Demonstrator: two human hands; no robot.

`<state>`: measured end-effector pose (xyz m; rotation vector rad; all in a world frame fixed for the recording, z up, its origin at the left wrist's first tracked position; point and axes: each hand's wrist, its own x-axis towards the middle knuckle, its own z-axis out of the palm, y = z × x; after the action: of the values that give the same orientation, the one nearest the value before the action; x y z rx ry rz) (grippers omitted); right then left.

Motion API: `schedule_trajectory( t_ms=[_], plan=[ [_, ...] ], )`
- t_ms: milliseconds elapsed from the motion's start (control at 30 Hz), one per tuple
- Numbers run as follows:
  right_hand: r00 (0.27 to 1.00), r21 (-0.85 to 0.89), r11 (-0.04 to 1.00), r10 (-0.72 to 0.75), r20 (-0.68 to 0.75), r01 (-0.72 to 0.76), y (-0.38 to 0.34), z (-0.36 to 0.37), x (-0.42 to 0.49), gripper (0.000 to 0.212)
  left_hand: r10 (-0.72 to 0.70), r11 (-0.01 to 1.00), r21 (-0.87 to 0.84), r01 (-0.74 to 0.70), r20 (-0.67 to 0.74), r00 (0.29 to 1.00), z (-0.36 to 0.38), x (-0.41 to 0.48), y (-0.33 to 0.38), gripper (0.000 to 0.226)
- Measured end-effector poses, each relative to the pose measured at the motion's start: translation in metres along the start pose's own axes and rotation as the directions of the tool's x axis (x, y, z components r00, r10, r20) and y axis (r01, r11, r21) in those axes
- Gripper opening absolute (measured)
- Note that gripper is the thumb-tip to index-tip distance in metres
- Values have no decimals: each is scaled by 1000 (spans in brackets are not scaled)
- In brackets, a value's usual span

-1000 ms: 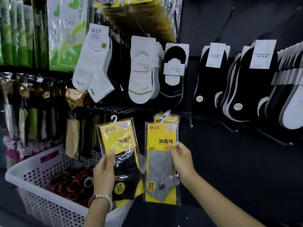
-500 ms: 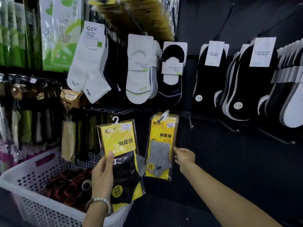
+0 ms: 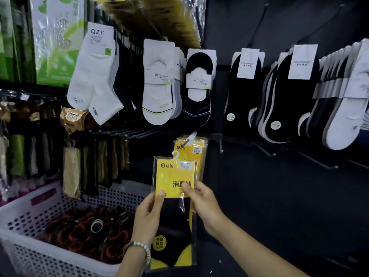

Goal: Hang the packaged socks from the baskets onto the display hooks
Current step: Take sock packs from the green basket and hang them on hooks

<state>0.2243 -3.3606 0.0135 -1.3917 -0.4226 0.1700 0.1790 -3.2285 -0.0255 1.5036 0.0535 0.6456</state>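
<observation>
Left hand (image 3: 148,214) and right hand (image 3: 203,200) both pinch one yellow sock pack (image 3: 174,196) | pack upright, just below hung packs (image 3: 191,150) | white basket (image 3: 40,254) near left

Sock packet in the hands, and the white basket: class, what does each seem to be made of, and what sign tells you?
Sock packet: clear glossy plastic film, probably over a yellow card insert; glare streaks and see-through edges show it. White basket: likely moulded plastic, fairly matte; its walls carry regular rows of holes.
</observation>
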Motion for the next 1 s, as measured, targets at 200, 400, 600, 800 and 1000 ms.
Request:
schedule_trajectory(
  t_ms=[200,400,600,800,1000],
  plan=[
    [960,-32,992,-129,-247,125,-8,-14,9,16,-28,996,-83,37,108,994,11,-4,1,35],
    [959,-188,977,-143,-246,98,-11,-12,40,10,-60,994,-90,69,99,993,10,6,-11,45],
    [935,-179,983,-36,-352,-30,5,-16,74,14,-58,996,-63,64,86,995,20,41,-32,30],
    [848,-86,984,88,-523,-155,28,-37,94,21,-105,994,15,104,40,994,36,76,-53,38],
    [889,-124,976,108,-446,-181,45,-66,64,25,-120,981,166,103,93,988,25,56,-67,46]
  ],
)
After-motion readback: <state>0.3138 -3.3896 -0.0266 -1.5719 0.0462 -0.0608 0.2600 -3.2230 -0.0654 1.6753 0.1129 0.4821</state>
